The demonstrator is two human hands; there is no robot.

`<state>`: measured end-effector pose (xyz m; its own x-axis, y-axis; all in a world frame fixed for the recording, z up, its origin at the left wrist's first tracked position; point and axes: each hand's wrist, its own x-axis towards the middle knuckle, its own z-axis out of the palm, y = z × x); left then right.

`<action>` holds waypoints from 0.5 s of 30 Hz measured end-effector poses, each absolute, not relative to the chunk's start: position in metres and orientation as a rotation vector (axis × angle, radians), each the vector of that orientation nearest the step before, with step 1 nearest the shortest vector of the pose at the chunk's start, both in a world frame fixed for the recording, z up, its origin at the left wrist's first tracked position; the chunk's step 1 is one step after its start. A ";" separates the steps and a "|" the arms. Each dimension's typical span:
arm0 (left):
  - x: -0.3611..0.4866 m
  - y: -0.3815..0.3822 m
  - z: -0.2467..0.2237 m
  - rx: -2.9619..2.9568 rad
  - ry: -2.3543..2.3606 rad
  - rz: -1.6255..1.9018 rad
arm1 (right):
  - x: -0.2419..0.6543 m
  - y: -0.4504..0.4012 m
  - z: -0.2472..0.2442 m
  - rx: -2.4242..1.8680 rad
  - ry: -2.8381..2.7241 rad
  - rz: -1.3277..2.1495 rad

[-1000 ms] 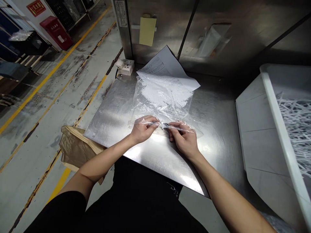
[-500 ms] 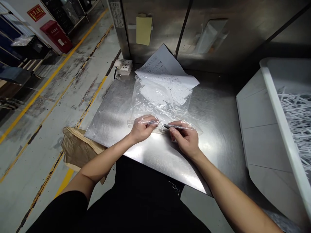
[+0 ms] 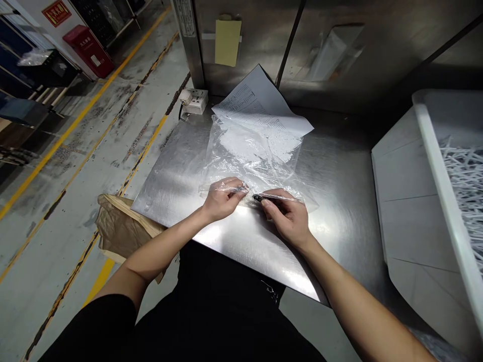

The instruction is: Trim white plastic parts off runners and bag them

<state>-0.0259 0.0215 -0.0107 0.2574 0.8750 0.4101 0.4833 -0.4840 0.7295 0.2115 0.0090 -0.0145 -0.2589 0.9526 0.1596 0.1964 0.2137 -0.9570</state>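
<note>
- The clear plastic bag (image 3: 279,168) is laid on the metal counter (image 3: 334,151), directly in front of the person, with its near edge gathered at the hands.
- White material (image 3: 245,144) is seen through the film, collected toward the far end of the bag; its exact nature cannot be told.
- The left hand (image 3: 222,202) is closed narrowly, and the near edge of the bag is pinched between thumb and fingers.
- The right hand (image 3: 290,218) is likewise closed; a small dark item (image 3: 258,198) is gripped between thumb and forefinger, its tip directed toward the left hand. Film is also draped along these fingers. The type of item cannot be identified.
- The fingertips of the two hands are separated by a small gap.
- A printed sheet (image 3: 256,98) is positioned at the far end of the bag, with one corner pointed toward the metal panel (image 3: 260,45). Whether bag or sheet is uppermost where they meet cannot be told.
- A white socket block (image 3: 196,103), with a plug inserted, is placed at the far left corner of the counter.
- A yellow note (image 3: 228,45) and a clear pouch (image 3: 334,55) are attached to the panel.
- A white bin (image 3: 405,211) filled with thin white strips (image 3: 466,188) is located at the right.
- A brown bag (image 3: 126,226) is seen beside the left edge of the counter, partly hidden by the left forearm.
</note>
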 end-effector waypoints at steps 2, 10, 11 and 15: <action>-0.026 0.022 -0.010 2.074 1.206 1.150 | 0.211 0.009 -0.014 -1.103 -1.646 1.124; -0.026 0.021 -0.013 2.056 1.240 1.171 | 0.209 0.009 -0.017 -1.113 -1.641 1.131; -0.026 0.021 -0.014 2.045 1.251 1.173 | 0.209 0.009 -0.017 -1.119 -1.625 1.153; -0.026 0.022 -0.018 2.007 1.296 1.150 | 0.206 0.008 -0.016 -1.127 -1.528 1.280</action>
